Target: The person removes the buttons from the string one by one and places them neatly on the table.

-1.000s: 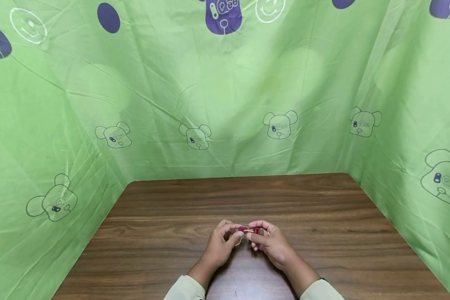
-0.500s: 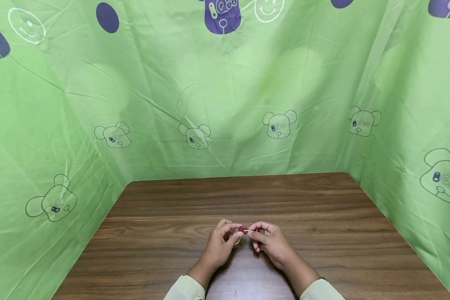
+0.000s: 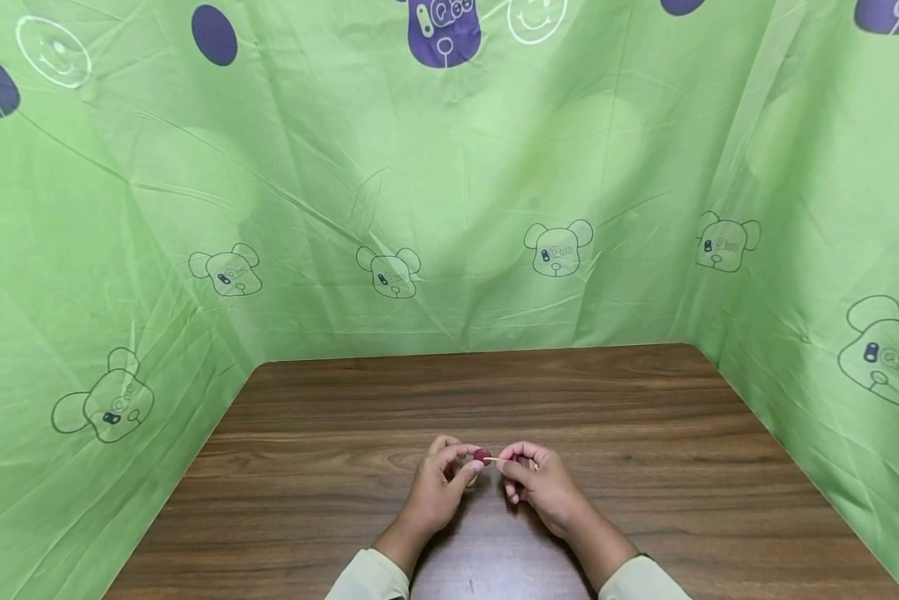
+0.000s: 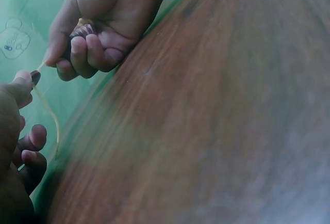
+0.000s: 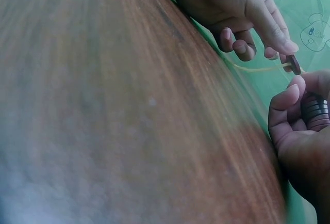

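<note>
My left hand (image 3: 436, 490) pinches a small dark red disc (image 3: 482, 457) between thumb and index finger. A thin yellow string (image 3: 496, 459) passes through the disc; its loose tail (image 5: 255, 70) hangs below the left hand in the right wrist view. My right hand (image 3: 545, 485) pinches the string just to the right of the disc, thumb against index finger. Its other fingers curl round a stack of dark ridged discs (image 5: 314, 111), partly hidden in the palm. Both hands are raised over the near middle of the table.
The brown wood-grain table (image 3: 329, 417) spreads out under both hands. Green cloth (image 3: 464, 167) printed with bear heads hangs behind it and along both sides.
The left hand and its disc have shifted slightly left, and the disc now shows more of its flat face. The right fingers have closed in, hiding most of the red in that hand.
</note>
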Motion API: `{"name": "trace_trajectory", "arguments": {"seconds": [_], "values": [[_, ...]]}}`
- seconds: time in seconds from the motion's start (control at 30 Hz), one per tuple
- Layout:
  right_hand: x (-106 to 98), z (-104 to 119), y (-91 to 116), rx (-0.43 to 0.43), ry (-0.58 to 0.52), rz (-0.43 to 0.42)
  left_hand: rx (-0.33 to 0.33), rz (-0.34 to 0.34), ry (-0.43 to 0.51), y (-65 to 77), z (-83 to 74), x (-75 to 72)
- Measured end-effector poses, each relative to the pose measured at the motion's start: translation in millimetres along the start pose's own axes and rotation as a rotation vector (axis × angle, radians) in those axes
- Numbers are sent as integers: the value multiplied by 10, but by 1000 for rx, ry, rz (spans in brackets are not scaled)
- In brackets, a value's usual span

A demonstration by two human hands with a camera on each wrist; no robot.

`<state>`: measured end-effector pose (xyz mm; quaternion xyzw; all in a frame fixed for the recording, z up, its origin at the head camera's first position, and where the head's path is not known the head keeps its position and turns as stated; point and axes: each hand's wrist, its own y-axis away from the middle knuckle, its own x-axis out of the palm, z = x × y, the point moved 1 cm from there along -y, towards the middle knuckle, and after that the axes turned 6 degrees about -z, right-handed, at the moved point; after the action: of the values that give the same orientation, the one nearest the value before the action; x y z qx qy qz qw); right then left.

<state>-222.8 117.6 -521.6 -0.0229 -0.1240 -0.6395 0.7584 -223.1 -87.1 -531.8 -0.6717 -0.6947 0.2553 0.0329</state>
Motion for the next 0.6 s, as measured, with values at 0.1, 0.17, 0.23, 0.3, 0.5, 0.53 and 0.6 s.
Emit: {"name": "trace_trajectory", "arguments": {"seconds": [0.1,0.17,0.23,0.3,0.5,0.53,0.6], "values": [[-1,6,0,0,-2,-10,19,-10,-10,-9,4,-16],[0,10,0,-1,-3,-16,29,-19,-11,-11,15,-32],[-2,12,2,-2,-1,-23,45,-31,-19,-16,30,-50],[-4,14,4,-4,2,-33,54,-47,-22,-22,48,-69],[-12,28,5,-12,10,-73,55,-89,-33,-53,99,-136],[-14,30,3,-13,9,-79,55,-93,-30,-58,105,-147],[-18,35,1,-17,6,-92,53,-99,-34,-71,116,-164]]}}
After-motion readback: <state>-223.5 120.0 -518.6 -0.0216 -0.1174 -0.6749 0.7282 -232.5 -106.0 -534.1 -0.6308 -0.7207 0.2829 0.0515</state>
